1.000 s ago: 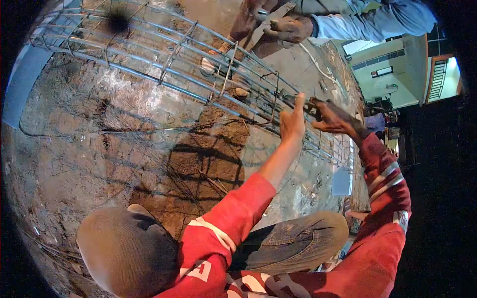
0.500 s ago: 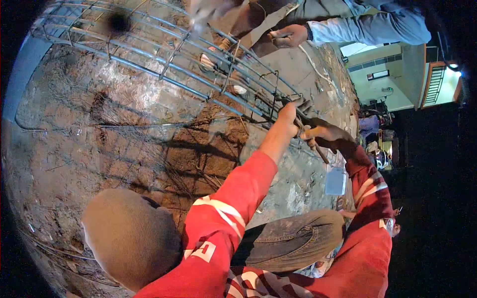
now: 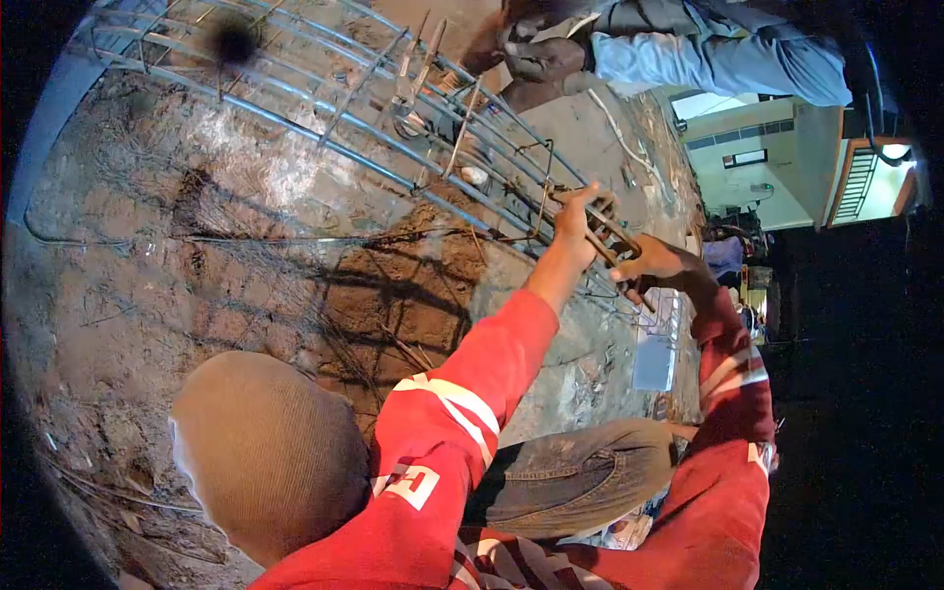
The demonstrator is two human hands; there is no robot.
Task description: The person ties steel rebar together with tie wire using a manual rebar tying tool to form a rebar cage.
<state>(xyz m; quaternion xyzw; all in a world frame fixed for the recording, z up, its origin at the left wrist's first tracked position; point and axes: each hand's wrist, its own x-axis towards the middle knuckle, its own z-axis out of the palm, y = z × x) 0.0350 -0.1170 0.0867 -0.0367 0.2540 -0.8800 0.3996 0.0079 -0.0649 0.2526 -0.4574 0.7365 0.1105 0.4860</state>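
Note:
A long cage of steel bars (image 3: 369,133) runs from the upper left to the middle of the head view. My left hand (image 3: 574,218) is closed at the cage's near end; what lies inside its fingers is too small to tell. Just right of it, my right hand (image 3: 651,264) grips a dark metal hand tool (image 3: 612,244), whose rods reach toward my left hand. Fingers partly hide the tool and the bars behind it.
Another person's hands (image 3: 546,57) and pale sleeve are beyond the cage, near pliers (image 3: 405,93) standing among the bars. A capped head (image 3: 265,457) is close at lower left. A pale box (image 3: 656,356) lies on the ground, right of centre.
My right hand has shifted slightly right, and more of the tool shows between my hands. The other person's hand has drawn back from the cage, with the pliers now clearly visible there.

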